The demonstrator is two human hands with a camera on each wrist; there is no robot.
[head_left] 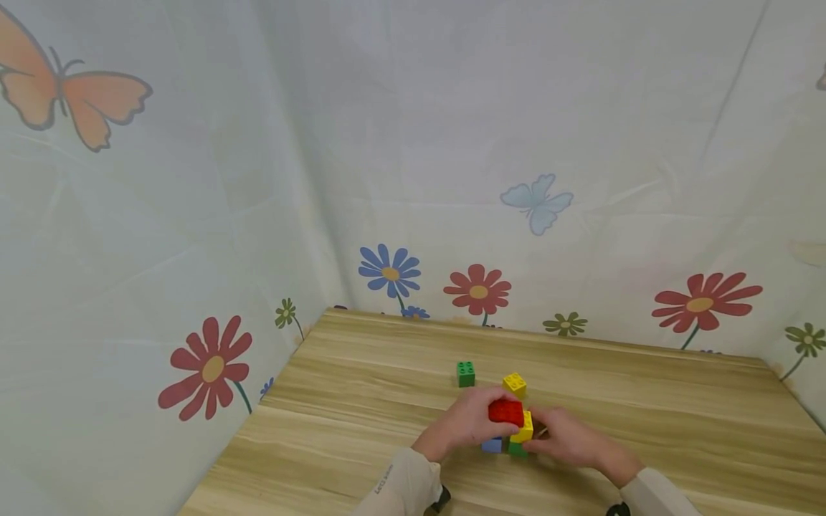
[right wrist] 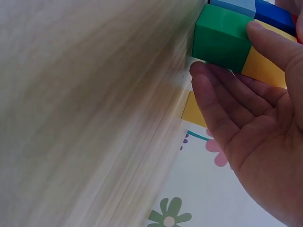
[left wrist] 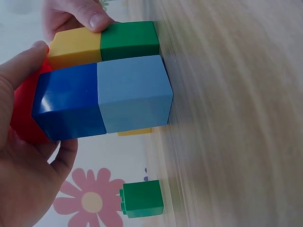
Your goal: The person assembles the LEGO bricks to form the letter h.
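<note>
My left hand (head_left: 466,421) grips a red brick (head_left: 506,412) on top of a dark blue brick (left wrist: 68,101), which stands on a light blue brick (left wrist: 135,94). Beside this column, a yellow brick (head_left: 525,427) sits on a green brick (right wrist: 221,37). My right hand (head_left: 571,437) holds that second column, its thumb at the joint between yellow and green and its fingers on the far side. The light blue and green bricks are at the tabletop. How far the red brick reaches over the yellow one cannot be told.
Behind the hands on the wooden table (head_left: 374,380) stand a separate green brick (head_left: 465,374) and a separate yellow brick (head_left: 514,385). A pale cloth (head_left: 439,143) with printed flowers and butterflies hangs beyond the table's back and left edges.
</note>
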